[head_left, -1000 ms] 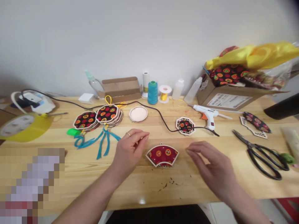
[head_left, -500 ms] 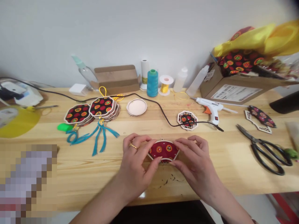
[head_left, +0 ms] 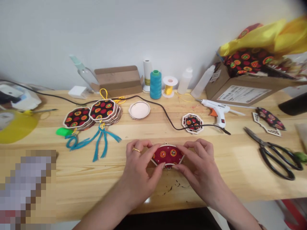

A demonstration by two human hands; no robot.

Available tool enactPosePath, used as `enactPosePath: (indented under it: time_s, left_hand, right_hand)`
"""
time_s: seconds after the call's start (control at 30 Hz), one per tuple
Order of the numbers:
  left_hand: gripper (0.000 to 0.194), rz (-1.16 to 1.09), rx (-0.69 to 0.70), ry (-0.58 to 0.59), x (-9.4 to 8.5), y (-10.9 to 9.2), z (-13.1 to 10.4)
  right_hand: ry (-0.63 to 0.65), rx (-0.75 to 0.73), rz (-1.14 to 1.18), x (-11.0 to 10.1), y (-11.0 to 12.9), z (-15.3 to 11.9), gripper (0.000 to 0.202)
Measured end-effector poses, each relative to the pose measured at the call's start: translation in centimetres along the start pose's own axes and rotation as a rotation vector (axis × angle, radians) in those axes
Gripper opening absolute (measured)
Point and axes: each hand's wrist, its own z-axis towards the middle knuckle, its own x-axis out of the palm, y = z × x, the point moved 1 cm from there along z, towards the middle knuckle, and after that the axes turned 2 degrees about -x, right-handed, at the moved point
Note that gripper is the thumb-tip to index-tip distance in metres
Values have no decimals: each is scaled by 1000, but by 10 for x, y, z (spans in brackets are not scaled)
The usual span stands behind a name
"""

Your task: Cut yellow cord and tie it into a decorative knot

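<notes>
A fan-shaped ornament with dark red flower-patterned fabric in a pale frame is held just over the table's front part. My left hand, a ring on one finger, pinches its left end with thumb below and fingers above. At the opposite end, my right hand grips it the same way. Small loops stick out at the ornament's top and bottom edges; its two ends are partly covered by my fingers. Beyond the hands lies an octagonal ornament with a lattice frame, crossed by a black cable.
Scissors and a glue gun lie to the right, before a cardboard box of fabric. Stacked tasselled ornaments and a round pale frame are left of centre. A blue thread spool stands near the wall.
Both hands keep the same hold on the fan-shaped ornament, with hardly any movement. The camera view has shifted very slightly.
</notes>
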Motion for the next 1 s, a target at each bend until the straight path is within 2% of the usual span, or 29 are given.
enactPosePath:
  time_s: [0.33,0.6,1.0]
  left_hand:
    - [32,-116,-50,-56,-4,4,1]
    - [37,-32,-25,26,-1,1,1]
    - [36,4,-2,35,1,2,2]
  right_hand:
    - [1,3,26,-3,-2,0,32]
    - [34,13,25,-1,-2,1,36]
    - [18,16,23,3,-4,2,35]
